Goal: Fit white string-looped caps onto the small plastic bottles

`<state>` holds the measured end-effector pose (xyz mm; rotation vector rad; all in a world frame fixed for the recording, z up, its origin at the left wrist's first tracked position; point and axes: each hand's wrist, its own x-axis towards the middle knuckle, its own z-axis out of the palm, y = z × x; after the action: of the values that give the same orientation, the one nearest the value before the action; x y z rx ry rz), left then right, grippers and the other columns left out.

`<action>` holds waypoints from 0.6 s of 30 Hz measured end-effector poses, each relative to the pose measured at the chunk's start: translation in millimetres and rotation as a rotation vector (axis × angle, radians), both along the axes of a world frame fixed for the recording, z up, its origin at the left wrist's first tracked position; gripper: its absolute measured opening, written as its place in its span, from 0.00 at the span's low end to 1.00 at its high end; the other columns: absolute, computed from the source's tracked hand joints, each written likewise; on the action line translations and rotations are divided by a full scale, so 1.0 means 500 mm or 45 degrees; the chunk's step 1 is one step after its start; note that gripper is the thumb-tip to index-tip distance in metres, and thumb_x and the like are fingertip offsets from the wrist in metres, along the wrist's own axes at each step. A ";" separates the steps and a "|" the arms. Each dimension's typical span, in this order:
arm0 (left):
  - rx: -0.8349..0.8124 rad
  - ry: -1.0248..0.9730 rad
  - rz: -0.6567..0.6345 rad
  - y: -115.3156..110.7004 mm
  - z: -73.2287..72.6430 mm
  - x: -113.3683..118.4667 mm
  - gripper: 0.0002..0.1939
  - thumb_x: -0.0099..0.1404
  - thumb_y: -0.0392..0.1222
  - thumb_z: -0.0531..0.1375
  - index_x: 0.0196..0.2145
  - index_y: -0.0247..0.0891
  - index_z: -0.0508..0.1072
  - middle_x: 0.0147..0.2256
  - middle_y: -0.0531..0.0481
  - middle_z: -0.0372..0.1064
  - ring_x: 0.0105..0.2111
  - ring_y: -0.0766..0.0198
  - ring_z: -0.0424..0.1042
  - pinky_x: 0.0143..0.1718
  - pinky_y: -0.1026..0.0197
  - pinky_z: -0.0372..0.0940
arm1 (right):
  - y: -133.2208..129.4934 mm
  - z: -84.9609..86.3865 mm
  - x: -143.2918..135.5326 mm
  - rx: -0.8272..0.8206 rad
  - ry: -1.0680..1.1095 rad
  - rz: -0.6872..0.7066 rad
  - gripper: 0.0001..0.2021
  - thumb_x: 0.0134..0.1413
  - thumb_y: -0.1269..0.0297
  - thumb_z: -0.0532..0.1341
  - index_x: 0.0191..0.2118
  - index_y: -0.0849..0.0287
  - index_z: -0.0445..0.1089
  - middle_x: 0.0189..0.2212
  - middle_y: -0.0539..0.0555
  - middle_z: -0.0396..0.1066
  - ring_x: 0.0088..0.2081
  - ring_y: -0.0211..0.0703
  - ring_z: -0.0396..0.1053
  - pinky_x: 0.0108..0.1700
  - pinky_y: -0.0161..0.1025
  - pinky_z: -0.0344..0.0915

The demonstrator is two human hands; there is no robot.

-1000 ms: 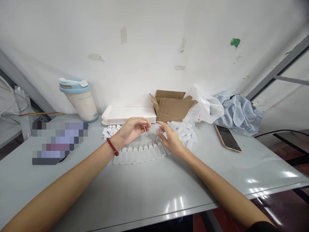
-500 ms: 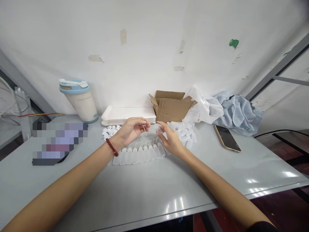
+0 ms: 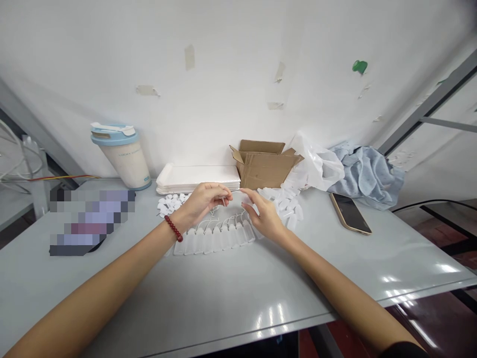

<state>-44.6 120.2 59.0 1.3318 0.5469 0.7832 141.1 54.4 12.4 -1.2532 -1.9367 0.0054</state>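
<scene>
My left hand (image 3: 208,203), with a red bead bracelet at the wrist, pinches a thin white strip (image 3: 224,201) between thumb and fingertips. Across from it, my right hand (image 3: 264,215) has its thumb and forefinger curved around a small translucent plastic piece (image 3: 246,199), partly hidden by the fingers. Below both hands lies a row of flat translucent plastic sleeves (image 3: 212,239), side by side, with thin white cords curling from their upper ends. A heap of small white caps (image 3: 172,203) is left of my left hand. Loose translucent pieces (image 3: 288,205) are piled beyond my right hand.
Behind the hands stand a stack of white trays (image 3: 199,175) and an open cardboard box (image 3: 266,169). A white plastic bag (image 3: 316,166), a crumpled blue cloth (image 3: 367,171) and a phone (image 3: 350,213) are at the right. A lidded cup (image 3: 126,161) stands left, behind a blurred-out item (image 3: 93,219).
My left hand has lowered slightly and its fingers have turned a little over the white strip. My right hand stays nearly in place.
</scene>
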 end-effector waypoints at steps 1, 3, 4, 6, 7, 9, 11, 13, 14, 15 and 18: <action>0.016 0.021 0.012 0.000 0.001 -0.001 0.06 0.54 0.37 0.61 0.23 0.33 0.75 0.27 0.47 0.68 0.27 0.65 0.65 0.33 0.60 0.60 | 0.001 -0.001 0.001 -0.001 0.002 -0.006 0.18 0.61 0.68 0.51 0.56 0.54 0.58 0.45 0.58 0.71 0.41 0.45 0.70 0.43 0.43 0.68; 0.060 0.079 0.044 -0.001 0.001 -0.001 0.06 0.55 0.38 0.61 0.24 0.33 0.75 0.27 0.48 0.69 0.26 0.66 0.65 0.33 0.60 0.60 | 0.003 -0.003 0.002 0.003 0.002 -0.019 0.18 0.61 0.68 0.51 0.56 0.54 0.58 0.43 0.58 0.71 0.41 0.45 0.70 0.42 0.43 0.68; 0.083 0.116 0.066 -0.001 0.002 -0.001 0.06 0.55 0.38 0.60 0.24 0.34 0.74 0.27 0.48 0.69 0.26 0.66 0.65 0.32 0.60 0.59 | 0.004 -0.003 0.003 0.008 -0.001 -0.023 0.18 0.61 0.68 0.51 0.57 0.54 0.58 0.42 0.58 0.71 0.41 0.45 0.70 0.42 0.43 0.68; 0.115 0.193 0.122 -0.001 0.001 0.001 0.05 0.55 0.38 0.60 0.25 0.34 0.74 0.28 0.47 0.71 0.24 0.68 0.63 0.29 0.61 0.59 | 0.005 -0.004 0.004 0.021 -0.006 -0.032 0.19 0.61 0.67 0.51 0.57 0.54 0.57 0.41 0.57 0.72 0.40 0.45 0.70 0.41 0.43 0.68; 0.115 0.234 0.163 0.000 0.000 0.003 0.04 0.54 0.37 0.60 0.26 0.34 0.74 0.28 0.47 0.72 0.22 0.68 0.62 0.27 0.62 0.58 | 0.005 -0.004 0.004 0.027 -0.010 -0.033 0.19 0.61 0.67 0.51 0.57 0.54 0.57 0.41 0.57 0.72 0.40 0.45 0.70 0.41 0.43 0.68; 0.082 0.311 0.259 0.001 -0.004 0.006 0.03 0.52 0.36 0.61 0.27 0.34 0.74 0.28 0.46 0.73 0.20 0.70 0.59 0.23 0.63 0.55 | 0.005 -0.005 0.004 0.037 -0.016 -0.033 0.19 0.62 0.66 0.50 0.58 0.54 0.57 0.41 0.57 0.71 0.39 0.45 0.70 0.40 0.42 0.68; 0.044 0.377 0.341 0.004 -0.009 0.007 0.04 0.50 0.34 0.62 0.27 0.34 0.74 0.27 0.46 0.73 0.19 0.69 0.60 0.22 0.64 0.55 | 0.005 -0.005 0.004 0.040 -0.013 -0.031 0.19 0.62 0.66 0.50 0.58 0.54 0.57 0.41 0.58 0.71 0.38 0.45 0.70 0.40 0.42 0.68; 0.080 0.435 0.361 0.006 -0.014 0.006 0.06 0.49 0.35 0.63 0.29 0.34 0.75 0.27 0.46 0.74 0.21 0.67 0.63 0.22 0.64 0.55 | 0.003 -0.004 0.003 0.034 0.000 -0.027 0.18 0.62 0.66 0.50 0.57 0.54 0.57 0.41 0.58 0.71 0.38 0.45 0.70 0.40 0.43 0.68; 0.129 0.459 0.346 0.006 -0.015 0.006 0.06 0.50 0.36 0.64 0.29 0.34 0.76 0.28 0.46 0.74 0.23 0.65 0.65 0.23 0.64 0.55 | 0.003 -0.003 0.002 0.031 0.008 -0.025 0.18 0.62 0.66 0.50 0.57 0.54 0.57 0.42 0.58 0.71 0.38 0.45 0.70 0.40 0.43 0.68; 0.190 0.475 0.322 0.005 -0.016 0.005 0.07 0.51 0.38 0.64 0.30 0.35 0.77 0.30 0.46 0.75 0.25 0.64 0.67 0.24 0.64 0.55 | 0.002 -0.002 0.001 0.028 0.015 -0.019 0.18 0.62 0.66 0.50 0.57 0.54 0.58 0.42 0.58 0.71 0.39 0.45 0.70 0.40 0.43 0.68; 0.372 0.458 0.231 -0.001 -0.014 0.007 0.09 0.55 0.42 0.63 0.34 0.38 0.78 0.35 0.47 0.75 0.30 0.61 0.69 0.26 0.64 0.56 | 0.000 0.001 -0.002 0.035 0.025 0.021 0.18 0.61 0.67 0.51 0.57 0.54 0.58 0.44 0.58 0.71 0.39 0.45 0.70 0.41 0.43 0.68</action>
<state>-41.0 119.5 51.9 1.7272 0.8717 0.7965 140.4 54.4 13.1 -1.2149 -1.9242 -0.0012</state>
